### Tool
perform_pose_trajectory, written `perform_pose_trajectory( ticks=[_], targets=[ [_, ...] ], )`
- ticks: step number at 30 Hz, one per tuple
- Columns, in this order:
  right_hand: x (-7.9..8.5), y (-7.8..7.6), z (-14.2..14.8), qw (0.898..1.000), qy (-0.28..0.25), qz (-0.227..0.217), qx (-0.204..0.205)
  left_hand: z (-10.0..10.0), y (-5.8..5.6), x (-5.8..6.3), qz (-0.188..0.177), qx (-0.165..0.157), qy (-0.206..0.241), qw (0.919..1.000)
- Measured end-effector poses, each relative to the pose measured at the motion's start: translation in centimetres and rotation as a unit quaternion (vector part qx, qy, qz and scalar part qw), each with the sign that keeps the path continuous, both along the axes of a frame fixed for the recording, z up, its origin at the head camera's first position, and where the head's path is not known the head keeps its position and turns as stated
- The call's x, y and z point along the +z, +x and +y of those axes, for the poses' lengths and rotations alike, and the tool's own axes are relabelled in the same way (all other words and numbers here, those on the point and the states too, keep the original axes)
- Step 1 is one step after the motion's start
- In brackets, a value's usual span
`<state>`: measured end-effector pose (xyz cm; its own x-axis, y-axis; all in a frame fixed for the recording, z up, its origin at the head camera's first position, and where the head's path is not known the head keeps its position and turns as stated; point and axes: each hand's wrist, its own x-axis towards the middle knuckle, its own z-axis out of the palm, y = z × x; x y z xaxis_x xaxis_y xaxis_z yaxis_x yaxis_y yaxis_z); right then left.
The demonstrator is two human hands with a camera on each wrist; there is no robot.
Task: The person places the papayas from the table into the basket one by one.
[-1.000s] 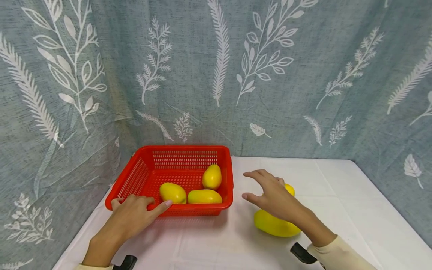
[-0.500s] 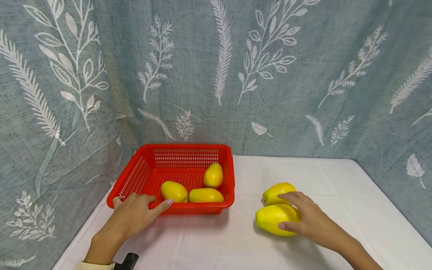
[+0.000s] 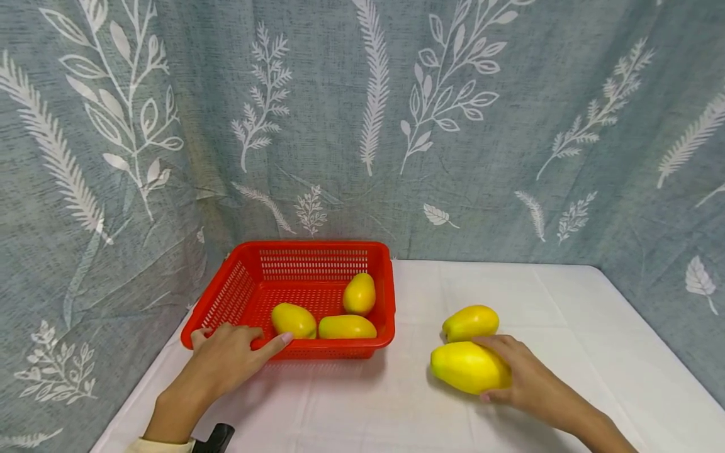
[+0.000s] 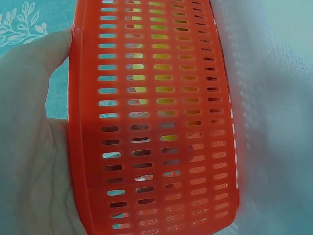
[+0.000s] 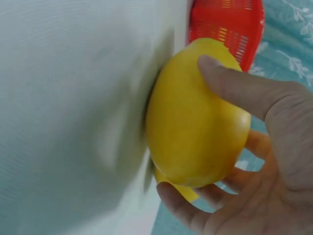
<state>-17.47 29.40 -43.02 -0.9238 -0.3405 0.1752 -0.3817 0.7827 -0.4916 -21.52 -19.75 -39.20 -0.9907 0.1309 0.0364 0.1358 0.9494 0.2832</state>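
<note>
A large yellow papaya (image 3: 469, 367) lies on the white cloth at the right. My right hand (image 3: 527, 380) holds its right end, with the thumb on the near side and fingers bent round the far side; the right wrist view shows the thumb on the papaya (image 5: 190, 122). Just behind it, a smaller yellow mango (image 3: 471, 323) lies on the cloth. At the left, my left hand (image 3: 229, 362) grips the near rim of a red plastic basket (image 3: 306, 346). Through the slots of the basket wall (image 4: 161, 103), yellow fruit shows in the left wrist view.
Inside the basket are three yellow mangoes: one at the near middle (image 3: 293, 321), another near the right front (image 3: 347, 326), and a third standing farther back (image 3: 359, 294). A grey-green curtain (image 3: 328, 126) with white leaf prints hangs behind the table (image 3: 408, 402).
My right hand has moved right and down from above the fruit, then closed round the papaya's right end. The left hand stays on the basket rim.
</note>
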Motion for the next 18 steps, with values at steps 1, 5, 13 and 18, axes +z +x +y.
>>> perform_pose_trajectory(
  ticks=[1, 5, 13, 18],
  targets=[
    [-0.08, 0.0, 0.01, 1.0, 0.003, 0.0, 0.0, 0.01, 0.01, -0.02, 0.0, 0.0, 0.0, 1.0],
    [-0.23, 0.0, 0.03, 1.0, 0.01, 0.007, -0.007, 0.0, -0.04, -0.07, 0.01, -0.002, 0.002, 0.9999],
    [-0.38, 0.18, -0.1, 0.998, 0.022, 0.049, -0.023, 0.0, -0.08, -0.06, 0.01, -0.002, 0.003, 0.9999],
    [0.0, 0.28, -0.38, 0.997, 0.03, 0.057, -0.041, 0.05, -0.04, -0.08, 0.004, -0.001, 0.004, 1.0]
  ],
)
